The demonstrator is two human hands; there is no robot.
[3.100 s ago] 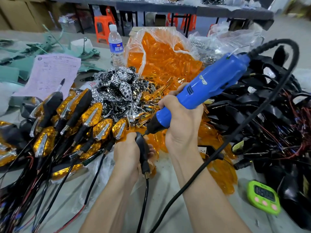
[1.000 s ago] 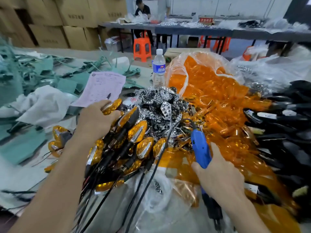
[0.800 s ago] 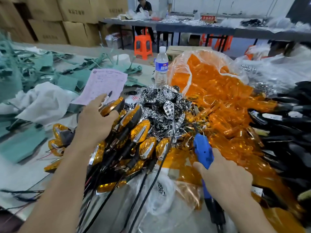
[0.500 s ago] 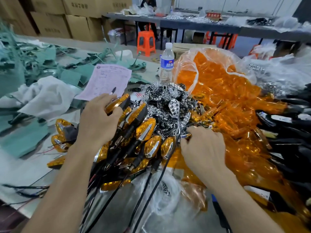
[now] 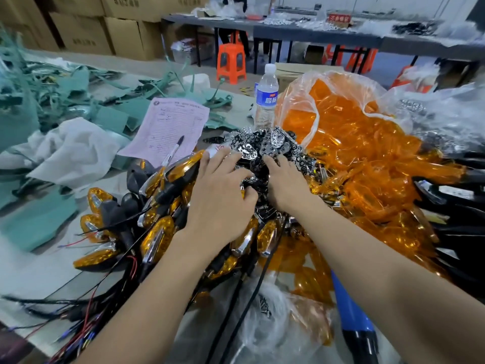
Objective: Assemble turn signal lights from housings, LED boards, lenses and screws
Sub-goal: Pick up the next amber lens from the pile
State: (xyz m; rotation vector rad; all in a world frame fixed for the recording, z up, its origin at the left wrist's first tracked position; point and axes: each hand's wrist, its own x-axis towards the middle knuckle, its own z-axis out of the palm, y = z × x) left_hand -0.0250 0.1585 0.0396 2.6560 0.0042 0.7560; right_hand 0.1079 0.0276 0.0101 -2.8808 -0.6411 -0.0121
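Both hands are close together, sunk into the heap of chrome LED boards (image 5: 262, 143) at mid-table; left hand (image 5: 223, 198) lies over its near edge, right hand (image 5: 286, 187) digs in, fingertips buried; whether either pinches a board, cannot tell. Risk, as I judge it: boards interlock, so one lifted may drag others down onto the finished lights (image 5: 157, 232). Orange lenses (image 5: 362, 153) in their bag crowd the right; blue screwdriver (image 5: 350, 308) lies near the right forearm; water bottle (image 5: 266, 98) stands just behind the heap, easily knocked.
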